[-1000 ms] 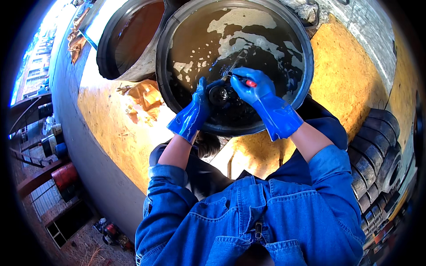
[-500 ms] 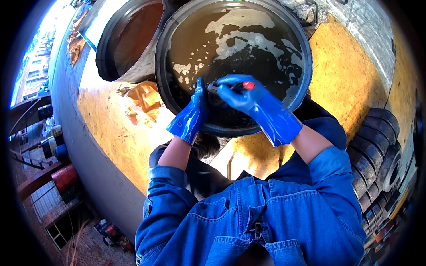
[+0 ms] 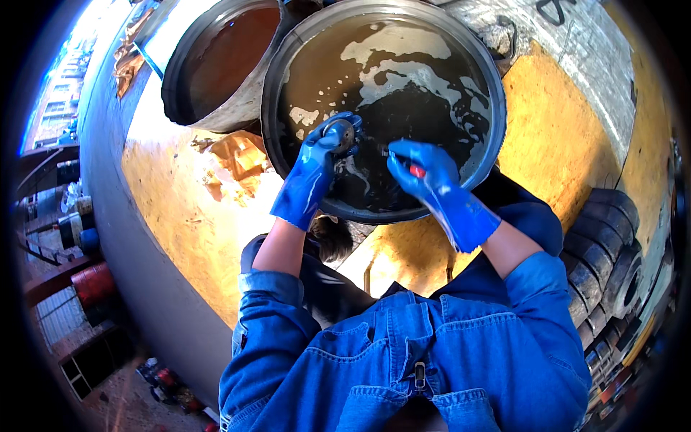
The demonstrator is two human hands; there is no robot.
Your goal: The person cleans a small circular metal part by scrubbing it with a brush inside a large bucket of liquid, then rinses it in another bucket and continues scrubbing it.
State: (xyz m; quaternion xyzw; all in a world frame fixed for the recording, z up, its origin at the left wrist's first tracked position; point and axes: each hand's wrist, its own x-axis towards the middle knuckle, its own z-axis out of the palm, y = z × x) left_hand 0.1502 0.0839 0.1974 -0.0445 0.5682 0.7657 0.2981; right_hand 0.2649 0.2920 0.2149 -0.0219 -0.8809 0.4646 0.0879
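Both my hands wear long blue rubber gloves and are over a wide round tub [image 3: 271, 108] of murky dark water with pale foam patches. My left hand [image 3: 311, 169] curls round a small round grey metal part [image 3: 338, 135], above the water near the tub's near left side. To the right of it, my right hand [image 3: 430, 173] is closed on a red-handled tool [image 3: 417, 171]. Only a bit of red shows between the fingers, and the kind of tool cannot be made out. The tool and the part are apart.
A second tub [image 3: 169, 79] of reddish-brown liquid stands against the first at the far left. Crumpled orange-brown wrapping [image 3: 237, 158] lies on the yellow floor [image 3: 547, 122] by the tubs. Stacked dark ribbed round parts [image 3: 601, 245] stand at my right.
My hands have moved apart. The left has turned, bringing the round part up into view; the right has shifted right and nearer to me with the red-handled tool.
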